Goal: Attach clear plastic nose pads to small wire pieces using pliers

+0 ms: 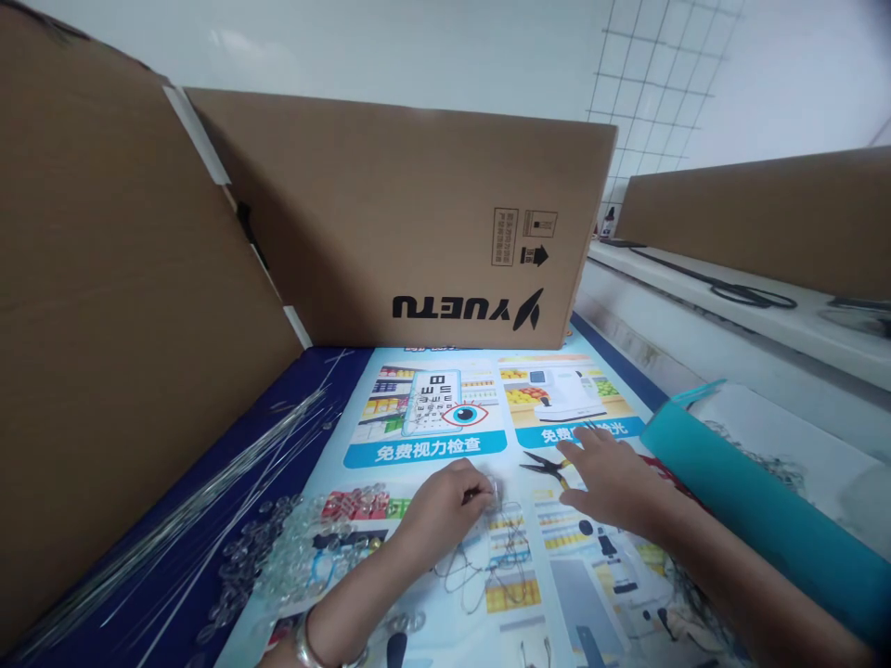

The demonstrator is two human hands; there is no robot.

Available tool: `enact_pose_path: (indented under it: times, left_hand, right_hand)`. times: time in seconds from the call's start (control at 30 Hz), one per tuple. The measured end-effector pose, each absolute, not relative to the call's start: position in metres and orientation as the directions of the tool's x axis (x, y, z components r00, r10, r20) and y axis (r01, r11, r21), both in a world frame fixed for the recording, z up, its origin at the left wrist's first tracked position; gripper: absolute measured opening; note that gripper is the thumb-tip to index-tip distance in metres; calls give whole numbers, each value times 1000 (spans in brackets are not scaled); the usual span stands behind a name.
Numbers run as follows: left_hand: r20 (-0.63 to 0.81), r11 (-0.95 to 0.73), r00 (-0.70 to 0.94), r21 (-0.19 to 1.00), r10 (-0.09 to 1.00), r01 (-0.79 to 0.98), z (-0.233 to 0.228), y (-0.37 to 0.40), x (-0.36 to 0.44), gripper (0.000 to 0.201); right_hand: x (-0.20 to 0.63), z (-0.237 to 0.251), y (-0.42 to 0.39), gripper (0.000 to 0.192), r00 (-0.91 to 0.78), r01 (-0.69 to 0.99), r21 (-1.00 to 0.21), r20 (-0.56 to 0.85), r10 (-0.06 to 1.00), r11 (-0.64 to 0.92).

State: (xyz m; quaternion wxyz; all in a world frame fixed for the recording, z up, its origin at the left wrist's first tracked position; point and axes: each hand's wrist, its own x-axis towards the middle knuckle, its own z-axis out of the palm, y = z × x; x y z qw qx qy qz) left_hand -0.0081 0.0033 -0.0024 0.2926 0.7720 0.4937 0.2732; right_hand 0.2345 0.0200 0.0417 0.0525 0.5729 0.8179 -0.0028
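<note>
My left hand point(445, 506) is closed in a pinch, with a small clear bead point(496, 493) showing at its fingertips. Thin bent wires point(511, 538) lie on the printed sheet just below those fingers. Farther right, my right hand point(604, 475) hovers or rests over the sheet with its fingers spread. Its fingertips are close to a pair of pliers point(546, 466) whose dark jaws point left; part of the yellow handles is hidden by the hand. Many clear beads point(306, 543) are heaped to the left of my left forearm.
Long straight wires point(229, 501) lie along the blue left side of the table. A teal open box point(758, 501) with tangled wire pieces stands at the right. Cardboard panels point(390, 213) wall off the back and left. Black scissors point(744, 293) lie on the white ledge.
</note>
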Motion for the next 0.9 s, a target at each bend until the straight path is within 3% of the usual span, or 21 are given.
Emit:
enact_pose_path:
  times: [0.07, 0.17, 0.37, 0.57, 0.9]
  left_hand:
    - [126, -334, 362, 728, 923, 598, -3, 4, -9, 15]
    - [128, -340, 371, 733, 920, 589, -4, 4, -11, 14]
    - [128, -343, 381, 742, 916, 576, -4, 4, -12, 15]
    - [114, -324, 373, 754, 921, 571, -5, 5, -11, 15]
    - [79, -284, 360, 775, 930, 564, -6, 4, -9, 13]
  right_hand:
    - [247, 36, 21, 55, -320, 936, 98, -151, 935, 337]
    - [258, 27, 20, 53, -422, 897, 57, -192, 886, 439]
    - [256, 21, 13, 54, -494, 855, 144, -70, 867, 499]
    - [238, 16, 11, 41, -457, 853, 265, -35, 889, 449]
    - [244, 9, 6, 25, -476, 838, 335, 65, 877, 430]
